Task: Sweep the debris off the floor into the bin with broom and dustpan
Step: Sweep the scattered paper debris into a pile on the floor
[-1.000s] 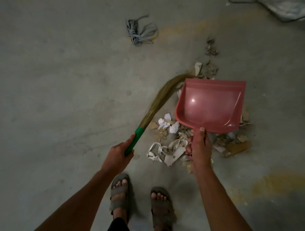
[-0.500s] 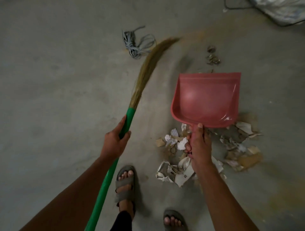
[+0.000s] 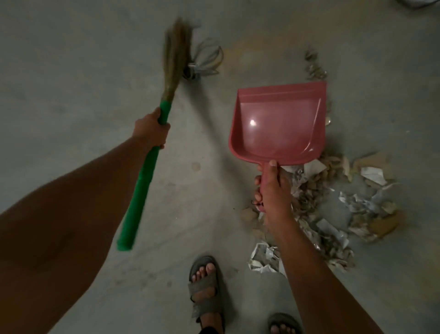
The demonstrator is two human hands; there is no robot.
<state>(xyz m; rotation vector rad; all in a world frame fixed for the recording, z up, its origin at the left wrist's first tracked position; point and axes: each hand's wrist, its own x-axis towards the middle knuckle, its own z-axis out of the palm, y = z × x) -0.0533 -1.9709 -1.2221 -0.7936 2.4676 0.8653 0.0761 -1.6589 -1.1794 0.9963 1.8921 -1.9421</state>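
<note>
My left hand [image 3: 152, 130] grips the green handle of a grass broom [image 3: 140, 188]. Its straw head [image 3: 176, 54] is raised up and away, blurred, over the far floor. My right hand [image 3: 272, 190] holds the handle of a pink dustpan [image 3: 278, 124], which is empty and held above the floor with its mouth pointing away from me. A pile of torn paper and cardboard debris [image 3: 333, 214] lies on the floor under and to the right of my right hand. A smaller scatter of debris [image 3: 314, 69] lies beyond the pan. No bin is in view.
A bundle of grey cord [image 3: 204, 63] lies on the concrete floor just behind the broom head. My sandalled feet [image 3: 206, 290] stand at the bottom centre. A pale sheet shows at the top right corner [image 3: 419, 2].
The broom swung from the debris by the pan up and over to the left, its head now raised. The dustpan stayed in my right hand, and the pile now lies to my right.
</note>
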